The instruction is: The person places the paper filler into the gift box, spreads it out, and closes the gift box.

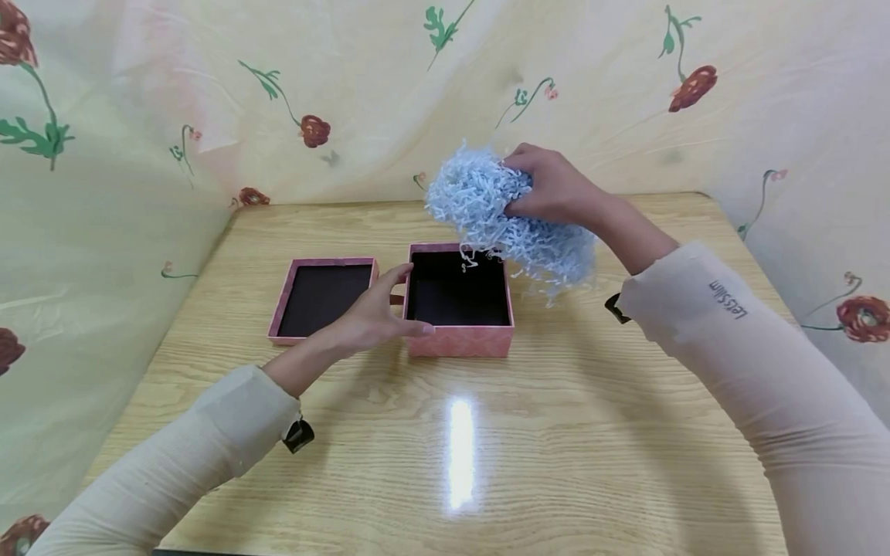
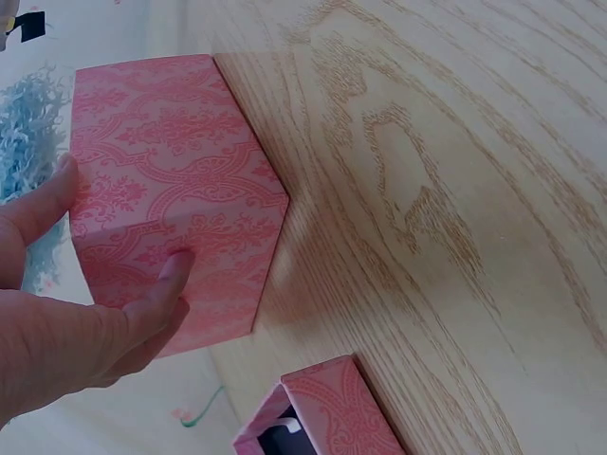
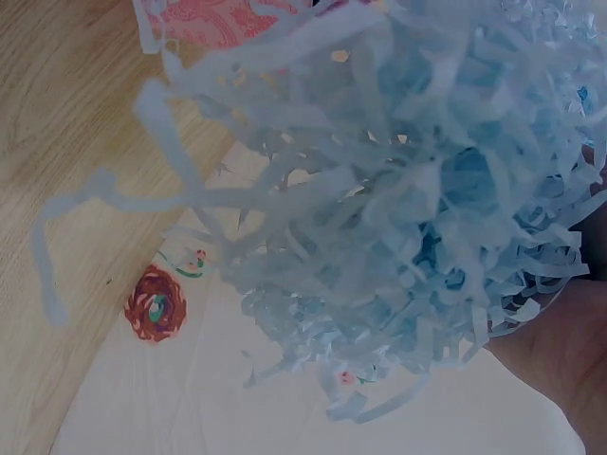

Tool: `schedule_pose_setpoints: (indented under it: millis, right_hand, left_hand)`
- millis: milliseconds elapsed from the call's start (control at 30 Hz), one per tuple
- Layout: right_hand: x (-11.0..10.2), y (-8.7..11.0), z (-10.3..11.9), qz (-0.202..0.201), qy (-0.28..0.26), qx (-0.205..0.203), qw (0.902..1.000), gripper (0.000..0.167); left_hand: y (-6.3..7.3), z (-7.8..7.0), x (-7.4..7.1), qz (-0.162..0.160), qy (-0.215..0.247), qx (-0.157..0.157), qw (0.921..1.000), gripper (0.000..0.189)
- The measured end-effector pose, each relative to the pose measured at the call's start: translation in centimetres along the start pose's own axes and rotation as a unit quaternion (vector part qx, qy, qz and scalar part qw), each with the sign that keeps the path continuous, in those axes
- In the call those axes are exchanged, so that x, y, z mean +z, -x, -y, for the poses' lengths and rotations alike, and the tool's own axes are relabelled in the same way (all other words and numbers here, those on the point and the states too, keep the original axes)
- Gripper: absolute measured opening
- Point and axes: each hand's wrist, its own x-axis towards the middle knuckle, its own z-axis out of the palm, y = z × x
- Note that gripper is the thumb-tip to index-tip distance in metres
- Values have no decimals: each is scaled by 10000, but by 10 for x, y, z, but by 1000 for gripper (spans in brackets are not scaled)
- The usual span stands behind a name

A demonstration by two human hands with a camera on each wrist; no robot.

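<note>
The crinkled blue shredded paper (image 1: 473, 189) hangs above the table, partly over the far right of the box's mouth, the rest trailing out past its right side. The right hand (image 1: 559, 185) grips it in a full hold, thumb and fingers sunk into the mass; how tightly they press, I cannot tell. Loose strands dangle (one long straggler shows in the right wrist view), so a gathered bundle and slow movement would probably shed least. Any lowering calls for centring the whole clump first, or the trailing end may snag the rim.

Beneath, the patterned pink box (image 1: 459, 342) shows its black lining. The left hand (image 1: 371, 313) spans it widely, holding round the near left corner; light pressure seems best, as squeezing could bow the walls. The shallow pink lid (image 1: 323, 297) lies just left, where the left wrist should avoid nudging it across the wood-grain table (image 1: 556, 463).
</note>
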Motion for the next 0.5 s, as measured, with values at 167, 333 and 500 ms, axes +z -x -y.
schedule_pose_setpoints:
  millis: [167,333,500]
  right_hand:
    - [11,-6,3,130,35,-80,9999,42]
    - [24,-13,12,274,64,-93,9996,46]
    - [40,-17,20,376,-30,-173,9991,44]
  left_hand:
    - [0,0,0,0,-31,-7,10000,99]
    - [-1,0,0,-22,-41,7,10000,99]
    - [-1,1,1,-53,45,62,10000,98]
